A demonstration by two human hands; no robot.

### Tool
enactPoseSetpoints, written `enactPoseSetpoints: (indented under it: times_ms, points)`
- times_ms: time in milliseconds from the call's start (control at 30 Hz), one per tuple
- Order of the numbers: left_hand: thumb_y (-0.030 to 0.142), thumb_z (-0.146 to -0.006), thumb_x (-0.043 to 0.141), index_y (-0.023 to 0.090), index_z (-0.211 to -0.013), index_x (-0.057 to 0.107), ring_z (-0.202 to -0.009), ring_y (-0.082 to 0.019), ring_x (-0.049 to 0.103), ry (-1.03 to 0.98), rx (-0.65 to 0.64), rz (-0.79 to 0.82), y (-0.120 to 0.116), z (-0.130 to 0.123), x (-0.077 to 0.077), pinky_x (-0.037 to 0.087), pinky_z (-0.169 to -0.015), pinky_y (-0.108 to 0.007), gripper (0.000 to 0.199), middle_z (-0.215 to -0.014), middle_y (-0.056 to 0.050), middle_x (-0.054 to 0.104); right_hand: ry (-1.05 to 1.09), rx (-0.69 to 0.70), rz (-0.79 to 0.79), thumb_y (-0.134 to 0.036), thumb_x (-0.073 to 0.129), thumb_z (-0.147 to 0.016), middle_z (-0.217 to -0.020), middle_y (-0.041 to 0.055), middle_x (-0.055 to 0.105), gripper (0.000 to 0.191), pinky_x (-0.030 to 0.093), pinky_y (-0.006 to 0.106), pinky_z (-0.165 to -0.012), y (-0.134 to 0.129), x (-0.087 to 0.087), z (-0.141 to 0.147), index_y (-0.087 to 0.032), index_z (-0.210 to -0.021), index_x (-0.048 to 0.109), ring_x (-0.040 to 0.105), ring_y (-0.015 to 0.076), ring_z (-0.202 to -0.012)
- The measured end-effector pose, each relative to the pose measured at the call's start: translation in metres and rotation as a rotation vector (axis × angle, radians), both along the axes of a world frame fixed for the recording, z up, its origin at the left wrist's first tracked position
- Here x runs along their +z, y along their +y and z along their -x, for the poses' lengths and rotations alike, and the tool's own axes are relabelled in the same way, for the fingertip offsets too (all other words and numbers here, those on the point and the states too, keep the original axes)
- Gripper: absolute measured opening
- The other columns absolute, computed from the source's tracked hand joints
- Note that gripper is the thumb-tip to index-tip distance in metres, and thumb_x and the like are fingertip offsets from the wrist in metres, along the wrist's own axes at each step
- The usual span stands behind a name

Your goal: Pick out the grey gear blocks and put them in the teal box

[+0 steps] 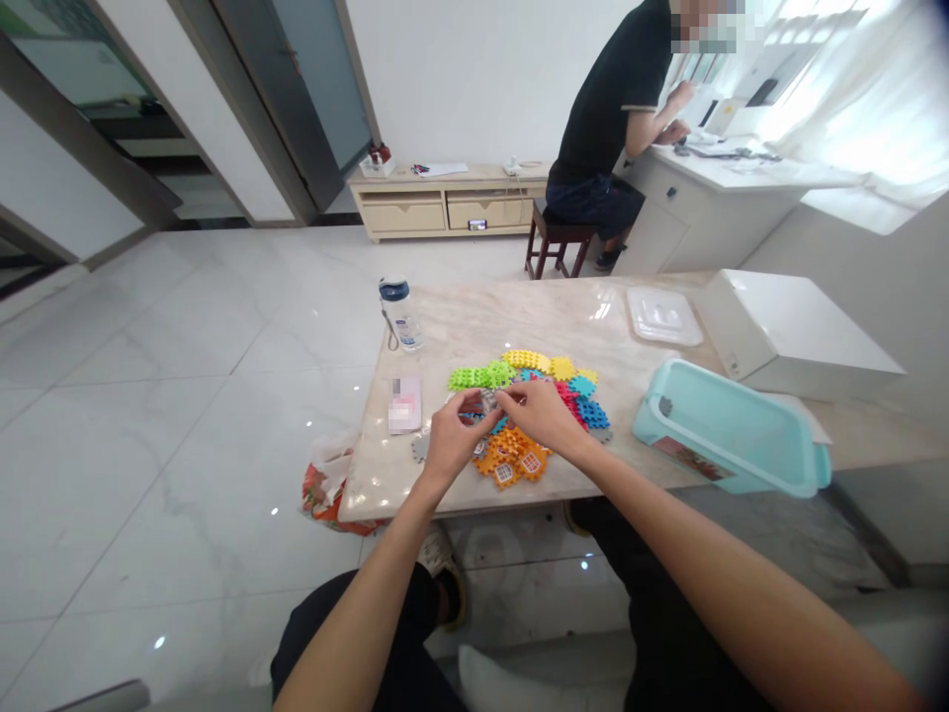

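Observation:
Both hands meet over the colourful pieces on the marble table. My left hand (461, 425) and my right hand (535, 413) are closed on a small grey piece (489, 400) between their fingertips. Orange pieces (511, 458) lie in a pile just below the hands. Green pieces (481, 376) and yellow pieces (528, 361) lie in rows beyond them. To the right of my right hand are blue pieces (592, 413) and red ones, partly hidden by it. A flat grey piece (420, 447) rests left of my left hand.
On the table (460, 316) stand a bottle (401, 316), a pink packet (405, 405), a turquoise bin (731, 425), a clear lid (663, 316) and a white box (808, 331). A person (604, 119) sits on a stool at a white desk beyond.

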State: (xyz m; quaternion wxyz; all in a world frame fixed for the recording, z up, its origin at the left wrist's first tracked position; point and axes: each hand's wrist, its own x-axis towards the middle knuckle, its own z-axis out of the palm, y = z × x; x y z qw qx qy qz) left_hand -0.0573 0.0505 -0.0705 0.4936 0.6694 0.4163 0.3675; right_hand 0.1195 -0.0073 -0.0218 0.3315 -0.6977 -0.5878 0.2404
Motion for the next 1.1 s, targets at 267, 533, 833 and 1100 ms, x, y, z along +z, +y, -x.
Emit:
enactPoseSetpoints:
  times_ms: [267,533,833,1100]
  points:
    - [0.043,-0.085,0.089,0.024,-0.126,0.075,-0.104,-0.026,0.077,0.103,-0.065,-0.170,0.001,0.003,-0.007,0.060,-0.090,-0.038,0.047,-0.115,-0.007,0.081,0.000,-0.011,0.034,-0.032,0.056,-0.104,-0.060,0.0014,0.061,0.045,0.027,0.028,-0.059,0.003,-0.004,0.000,-0.017,-0.061,0.057,0.052,0.0126,-0.059]
    - [0.039,-0.088,0.088,0.025,-0.132,0.073,-0.112,-0.026,0.074,0.161,-0.117,-0.321,-0.004,0.005,-0.003,0.057,-0.096,-0.039,0.048,-0.126,-0.008,0.079,-0.017,0.012,0.106,-0.034,0.051,-0.111,-0.062,0.0035,0.064,0.053,0.030,0.028,-0.063,0.006,-0.002,0.005,-0.016,-0.062,0.058,0.055,0.0132,-0.062]
    - [0.049,-0.076,0.094,0.019,-0.117,0.078,-0.094,-0.025,0.075,-0.049,0.032,0.049,0.012,0.013,0.003,0.057,-0.083,-0.035,0.053,-0.108,-0.011,0.082,0.087,0.098,-0.035,-0.040,0.048,-0.114,-0.079,0.0037,0.077,0.042,0.048,0.027,-0.070,-0.005,0.006,0.008,-0.017,-0.092,0.075,0.071,0.0164,-0.071]
    - [0.063,-0.076,0.091,0.016,-0.102,0.081,-0.084,-0.019,0.073,-0.326,-0.133,0.584,0.018,0.013,0.002,0.052,-0.076,-0.028,0.054,-0.097,-0.009,0.080,-0.301,0.356,-0.305,-0.043,0.076,-0.102,-0.155,0.0174,0.062,0.066,0.049,0.053,-0.122,-0.011,0.000,-0.003,-0.020,-0.159,0.052,0.059,0.0326,-0.146]
